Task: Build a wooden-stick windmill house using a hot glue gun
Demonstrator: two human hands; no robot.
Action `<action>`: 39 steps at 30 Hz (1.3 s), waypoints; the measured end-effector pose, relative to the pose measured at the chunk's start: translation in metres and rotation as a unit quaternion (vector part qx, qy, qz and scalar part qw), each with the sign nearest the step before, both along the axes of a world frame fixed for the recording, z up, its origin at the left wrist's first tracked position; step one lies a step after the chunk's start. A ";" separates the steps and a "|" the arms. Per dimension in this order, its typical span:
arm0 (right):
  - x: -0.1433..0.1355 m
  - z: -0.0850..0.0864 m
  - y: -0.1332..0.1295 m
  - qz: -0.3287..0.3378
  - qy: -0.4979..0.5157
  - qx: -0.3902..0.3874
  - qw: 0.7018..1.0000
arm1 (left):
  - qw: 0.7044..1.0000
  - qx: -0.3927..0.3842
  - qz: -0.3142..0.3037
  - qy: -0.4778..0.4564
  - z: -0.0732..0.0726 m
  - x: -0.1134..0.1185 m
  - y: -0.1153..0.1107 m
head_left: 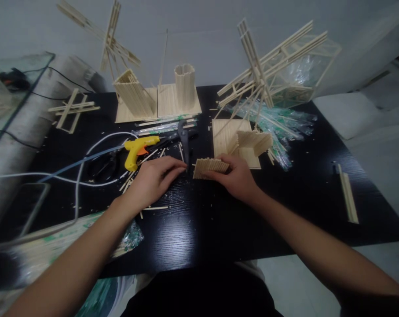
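Observation:
My right hand [234,176] grips a small panel of joined wooden sticks [207,167] over the black table [199,224], thumb on the near side. To its left, my left hand [159,176] has thumb and fingertips close together beside the dark pliers-like tool [184,143]; whatever is between those fingertips is too small to make out. A yellow glue gun [136,152] lies left of the tool. Behind my right hand stands a partly walled stick structure [254,143] on a flat stick base [225,136].
Two stick towers [135,97] [185,88] stand at the back, with windmill-like stick frames [110,42] [260,79] beside them. Bagged sticks [281,123] lie back right. A white cable [77,189] loops at left; loose sticks [349,198] lie at right.

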State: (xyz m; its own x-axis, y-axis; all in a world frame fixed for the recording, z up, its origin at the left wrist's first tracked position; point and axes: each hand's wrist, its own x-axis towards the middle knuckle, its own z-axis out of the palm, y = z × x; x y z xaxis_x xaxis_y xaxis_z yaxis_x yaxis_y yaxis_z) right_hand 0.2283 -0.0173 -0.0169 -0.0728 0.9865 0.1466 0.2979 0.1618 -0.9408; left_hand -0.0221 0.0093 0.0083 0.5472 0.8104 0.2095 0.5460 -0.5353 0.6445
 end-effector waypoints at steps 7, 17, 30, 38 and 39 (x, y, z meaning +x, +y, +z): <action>-0.002 0.001 0.000 0.008 0.054 -0.042 0.998 | 0.992 -0.107 0.040 -0.046 0.004 0.009 -0.007; -0.007 0.003 -0.004 0.005 0.117 -0.105 0.988 | 0.974 -0.220 0.008 -0.050 0.001 0.010 -0.007; -0.008 0.001 -0.005 0.029 0.236 -0.183 0.954 | 0.952 -0.262 0.053 -0.150 0.006 0.009 -0.006; -0.005 0.001 -0.003 0.033 0.219 -0.168 0.961 | 0.965 -0.211 0.062 -0.142 0.009 0.011 -0.007; -0.005 0.001 -0.003 0.033 0.226 -0.171 0.958 | 0.966 -0.209 0.063 -0.142 0.009 0.011 -0.007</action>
State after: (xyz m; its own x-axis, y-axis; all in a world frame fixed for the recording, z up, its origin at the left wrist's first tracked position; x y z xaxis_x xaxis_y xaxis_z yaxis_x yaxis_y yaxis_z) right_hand 0.2235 -0.0201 -0.0164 -0.1424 0.9778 -0.1536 -0.1519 -0.1749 -0.9728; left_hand -0.0107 0.0024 0.0176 0.4073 0.9130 -0.0229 0.3600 -0.1374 0.9228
